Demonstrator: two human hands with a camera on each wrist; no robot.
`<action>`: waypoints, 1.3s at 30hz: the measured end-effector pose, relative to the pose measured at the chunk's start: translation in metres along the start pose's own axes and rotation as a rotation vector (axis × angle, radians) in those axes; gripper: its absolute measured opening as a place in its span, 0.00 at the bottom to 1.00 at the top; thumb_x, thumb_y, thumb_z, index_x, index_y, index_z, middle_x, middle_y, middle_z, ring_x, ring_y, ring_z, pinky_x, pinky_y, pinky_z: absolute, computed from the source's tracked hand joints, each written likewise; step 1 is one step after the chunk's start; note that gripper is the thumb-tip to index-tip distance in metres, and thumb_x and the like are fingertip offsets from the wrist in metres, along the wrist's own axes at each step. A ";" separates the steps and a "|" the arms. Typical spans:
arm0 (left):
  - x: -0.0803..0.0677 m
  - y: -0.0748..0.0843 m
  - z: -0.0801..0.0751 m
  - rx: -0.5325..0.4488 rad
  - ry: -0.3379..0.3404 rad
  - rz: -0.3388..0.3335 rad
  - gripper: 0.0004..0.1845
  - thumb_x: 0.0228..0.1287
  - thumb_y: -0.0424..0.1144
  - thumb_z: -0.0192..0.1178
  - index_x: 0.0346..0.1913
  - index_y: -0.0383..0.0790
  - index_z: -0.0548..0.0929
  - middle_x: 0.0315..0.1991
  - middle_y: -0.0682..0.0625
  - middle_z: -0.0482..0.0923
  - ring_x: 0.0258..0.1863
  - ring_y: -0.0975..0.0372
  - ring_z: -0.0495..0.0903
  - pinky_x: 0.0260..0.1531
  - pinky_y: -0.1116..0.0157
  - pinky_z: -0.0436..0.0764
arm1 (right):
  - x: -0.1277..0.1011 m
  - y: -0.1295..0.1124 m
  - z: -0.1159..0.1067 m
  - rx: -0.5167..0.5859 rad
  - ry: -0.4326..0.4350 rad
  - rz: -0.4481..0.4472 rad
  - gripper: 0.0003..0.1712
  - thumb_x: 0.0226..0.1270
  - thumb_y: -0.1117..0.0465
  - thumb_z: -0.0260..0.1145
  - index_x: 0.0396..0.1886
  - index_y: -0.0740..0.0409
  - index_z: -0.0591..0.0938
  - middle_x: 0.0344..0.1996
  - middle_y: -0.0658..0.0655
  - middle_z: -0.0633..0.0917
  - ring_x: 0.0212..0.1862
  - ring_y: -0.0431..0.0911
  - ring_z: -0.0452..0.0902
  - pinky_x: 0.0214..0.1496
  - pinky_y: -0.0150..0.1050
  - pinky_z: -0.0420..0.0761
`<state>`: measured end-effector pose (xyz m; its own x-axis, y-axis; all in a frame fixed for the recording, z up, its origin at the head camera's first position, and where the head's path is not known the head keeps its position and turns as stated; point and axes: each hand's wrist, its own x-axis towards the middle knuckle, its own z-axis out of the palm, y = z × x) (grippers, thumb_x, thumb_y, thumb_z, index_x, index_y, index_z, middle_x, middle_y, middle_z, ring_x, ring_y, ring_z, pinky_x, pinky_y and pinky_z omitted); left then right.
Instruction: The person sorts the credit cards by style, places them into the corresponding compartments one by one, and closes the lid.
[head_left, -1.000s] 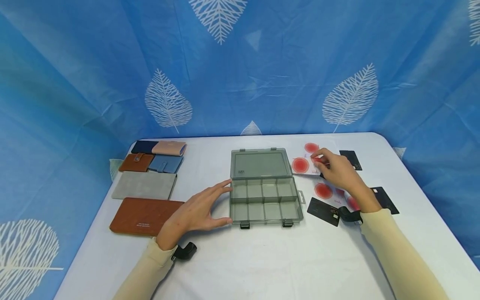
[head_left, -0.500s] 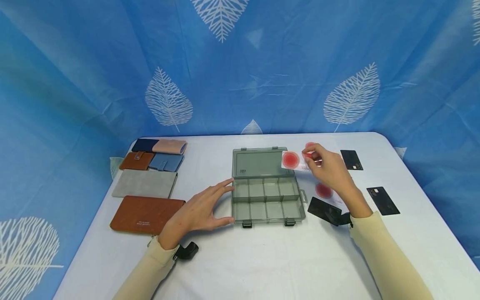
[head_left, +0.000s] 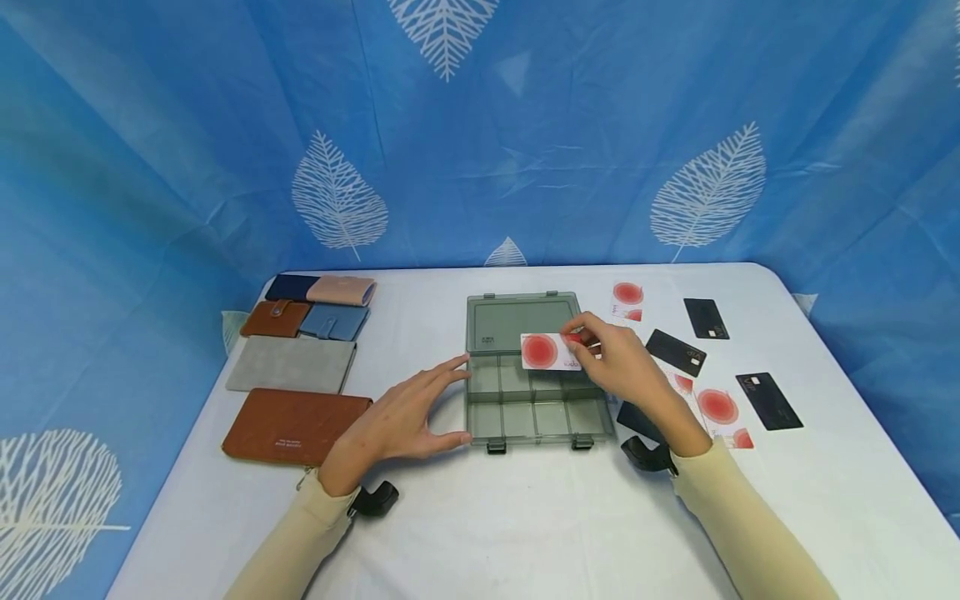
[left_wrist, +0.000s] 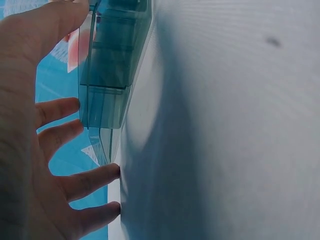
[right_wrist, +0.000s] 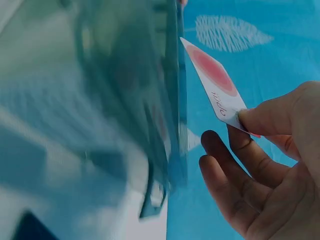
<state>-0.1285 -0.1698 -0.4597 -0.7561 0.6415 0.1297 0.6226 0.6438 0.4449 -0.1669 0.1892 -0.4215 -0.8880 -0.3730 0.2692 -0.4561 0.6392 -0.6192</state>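
My right hand (head_left: 618, 358) pinches a white card with red circles (head_left: 546, 352) between thumb and fingers. The card is held over the back compartments of a translucent green divided box (head_left: 551, 419), whose lid (head_left: 517, 321) lies opened back. In the right wrist view the card (right_wrist: 212, 82) is gripped at one end, apart from the box wall. My left hand (head_left: 405, 421) has its fingers spread at the box's left side. In the left wrist view, the thumb and some fingertips of that hand (left_wrist: 55, 150) touch the box's edge (left_wrist: 107, 107).
Right of the box lie black cards (head_left: 769, 401) and red-and-white cards (head_left: 717, 407), some overlapping. On the left are a brown wallet (head_left: 292, 425), a grey wallet (head_left: 291, 365), a blue wallet (head_left: 333, 322) and other small wallets. A patterned blue cloth (head_left: 570, 167) hangs behind the table.
My right hand has lifted a red-and-white card from the right-hand group and carried it left over the box. The left hand has stayed beside the box.
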 end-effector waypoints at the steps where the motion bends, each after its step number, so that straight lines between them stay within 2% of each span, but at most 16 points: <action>1: 0.000 0.000 0.000 0.002 0.000 -0.001 0.47 0.64 0.65 0.72 0.79 0.42 0.72 0.86 0.50 0.59 0.79 0.49 0.69 0.70 0.42 0.75 | 0.000 -0.002 0.003 0.006 -0.014 -0.003 0.10 0.79 0.67 0.67 0.55 0.58 0.84 0.39 0.57 0.90 0.44 0.55 0.91 0.49 0.55 0.89; 9: -0.001 0.000 0.000 0.013 0.005 0.005 0.48 0.64 0.65 0.71 0.80 0.42 0.72 0.86 0.49 0.58 0.78 0.49 0.70 0.71 0.42 0.75 | -0.003 -0.020 0.026 0.026 -0.104 -0.003 0.10 0.78 0.66 0.69 0.55 0.56 0.86 0.41 0.55 0.91 0.43 0.51 0.91 0.49 0.51 0.89; 20: 0.000 -0.001 -0.001 0.009 0.001 0.001 0.49 0.64 0.66 0.72 0.80 0.43 0.71 0.86 0.49 0.58 0.78 0.49 0.70 0.70 0.41 0.75 | -0.004 -0.025 0.044 -0.028 -0.109 -0.002 0.14 0.74 0.68 0.71 0.56 0.53 0.88 0.45 0.56 0.93 0.43 0.50 0.92 0.47 0.51 0.90; 26: 0.001 0.000 -0.001 0.010 0.000 0.002 0.49 0.64 0.67 0.71 0.81 0.45 0.70 0.86 0.49 0.58 0.78 0.49 0.70 0.70 0.41 0.75 | -0.007 -0.028 0.052 -0.121 -0.102 0.001 0.13 0.77 0.62 0.71 0.58 0.51 0.90 0.52 0.54 0.90 0.49 0.50 0.89 0.49 0.52 0.88; 31: 0.001 0.001 -0.001 0.007 -0.008 -0.010 0.49 0.64 0.67 0.71 0.82 0.47 0.69 0.86 0.50 0.58 0.79 0.49 0.69 0.71 0.41 0.74 | -0.009 -0.031 0.057 -0.200 -0.093 -0.039 0.16 0.78 0.58 0.71 0.61 0.53 0.90 0.55 0.60 0.83 0.38 0.48 0.84 0.37 0.45 0.83; 33: 0.001 0.001 -0.002 0.003 -0.011 -0.014 0.49 0.63 0.67 0.71 0.82 0.47 0.69 0.86 0.50 0.57 0.79 0.49 0.69 0.71 0.41 0.74 | -0.009 -0.032 0.058 -0.217 -0.099 -0.063 0.17 0.79 0.56 0.70 0.62 0.54 0.89 0.56 0.60 0.82 0.35 0.48 0.83 0.35 0.43 0.82; 36: 0.001 0.002 -0.001 0.001 -0.007 -0.014 0.49 0.63 0.67 0.71 0.82 0.47 0.69 0.86 0.50 0.58 0.79 0.48 0.69 0.71 0.40 0.75 | -0.009 -0.033 0.059 -0.231 -0.110 -0.084 0.18 0.80 0.53 0.69 0.63 0.54 0.89 0.56 0.59 0.83 0.39 0.49 0.86 0.39 0.46 0.85; 39: 0.000 0.002 -0.001 0.000 -0.001 -0.013 0.49 0.63 0.67 0.71 0.82 0.47 0.69 0.86 0.49 0.58 0.78 0.48 0.70 0.70 0.40 0.75 | -0.009 -0.035 0.060 -0.239 -0.123 -0.091 0.19 0.81 0.52 0.68 0.63 0.53 0.88 0.58 0.59 0.84 0.49 0.54 0.88 0.48 0.52 0.87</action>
<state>-0.1281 -0.1690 -0.4578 -0.7637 0.6339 0.1227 0.6129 0.6520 0.4464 -0.1393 0.1306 -0.4465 -0.8357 -0.5053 0.2153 -0.5474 0.7346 -0.4009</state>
